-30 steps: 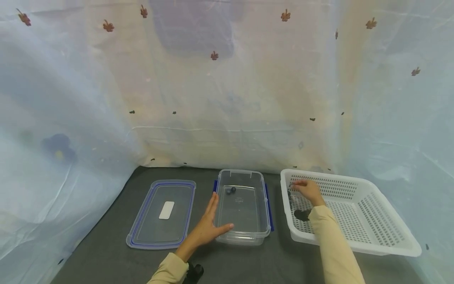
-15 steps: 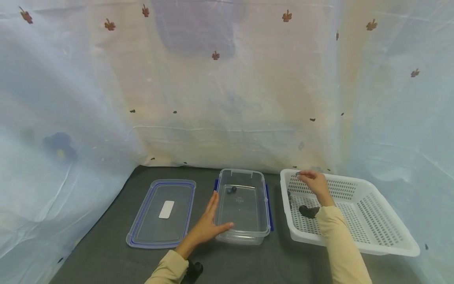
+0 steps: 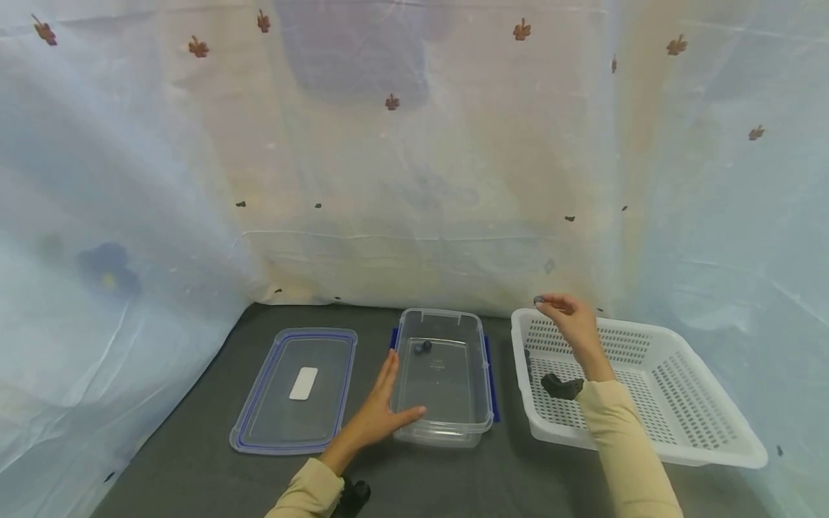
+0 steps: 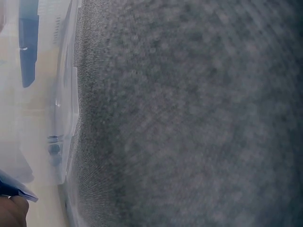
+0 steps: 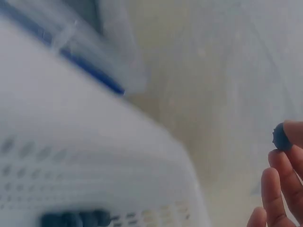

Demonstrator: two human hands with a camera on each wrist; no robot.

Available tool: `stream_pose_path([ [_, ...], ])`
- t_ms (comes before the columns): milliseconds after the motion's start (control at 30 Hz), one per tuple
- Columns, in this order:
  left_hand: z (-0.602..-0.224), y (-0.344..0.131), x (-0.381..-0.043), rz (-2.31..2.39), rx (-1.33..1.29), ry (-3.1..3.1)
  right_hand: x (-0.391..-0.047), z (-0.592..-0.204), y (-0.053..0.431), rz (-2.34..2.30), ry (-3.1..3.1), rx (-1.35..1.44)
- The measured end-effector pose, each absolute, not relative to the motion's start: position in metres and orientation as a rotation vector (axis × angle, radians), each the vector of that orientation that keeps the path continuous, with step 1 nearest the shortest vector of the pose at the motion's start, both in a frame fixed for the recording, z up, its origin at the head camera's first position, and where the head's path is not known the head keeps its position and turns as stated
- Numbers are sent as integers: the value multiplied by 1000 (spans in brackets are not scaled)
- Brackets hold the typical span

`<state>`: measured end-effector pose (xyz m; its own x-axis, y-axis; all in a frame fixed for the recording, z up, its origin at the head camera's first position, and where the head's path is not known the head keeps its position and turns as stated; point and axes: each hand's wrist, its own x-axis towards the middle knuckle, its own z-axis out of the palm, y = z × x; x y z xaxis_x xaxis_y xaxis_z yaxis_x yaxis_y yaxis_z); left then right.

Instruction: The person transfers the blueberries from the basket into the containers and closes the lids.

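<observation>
My right hand (image 3: 573, 327) pinches a blueberry (image 5: 282, 136) between thumb and fingertip, above the back rim of the white basket (image 3: 686, 453). The berry's crown faces outward in the right wrist view. More blueberries (image 5: 75, 219) lie in a row along the basket's side. My left hand (image 3: 372, 417), its fingers spread, rests at the left side of the clear plastic container (image 3: 447, 399). In the left wrist view a fingertip (image 4: 13, 211) meets the container's blue clasp. Several blueberries (image 3: 423, 347) sit inside the container near its back left corner.
A clear lid (image 3: 294, 417) with a blue seal and a white label lies on the dark cloth (image 3: 207, 439), left of the container. A patterned plastic curtain (image 3: 414, 180) hangs behind and at both sides.
My right hand has lifted out of the basket with the blueberry, up and towards the back, to above the rim. The left hand and the container have stayed put.
</observation>
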<state>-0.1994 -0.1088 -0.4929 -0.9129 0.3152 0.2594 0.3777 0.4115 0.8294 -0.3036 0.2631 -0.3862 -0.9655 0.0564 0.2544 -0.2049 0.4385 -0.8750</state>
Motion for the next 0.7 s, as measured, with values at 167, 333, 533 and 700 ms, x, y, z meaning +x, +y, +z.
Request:
stream_pose_path([
  [167,-493,-109,-198,-1570,-621,-2578,-298,-375,249,1616,-2382,201],
  [333,-494,-109,-198,-1604,-617,-2572,-290,-365,233,1691,-2311,274],
  [533,-495,-109,-199,-1604,-617,-2561,-286,-360,208,1769,-2225,405],
  [700,-496,-108,-200,-1614,-616,-2562,-286,-360,182,1783,-2238,470],
])
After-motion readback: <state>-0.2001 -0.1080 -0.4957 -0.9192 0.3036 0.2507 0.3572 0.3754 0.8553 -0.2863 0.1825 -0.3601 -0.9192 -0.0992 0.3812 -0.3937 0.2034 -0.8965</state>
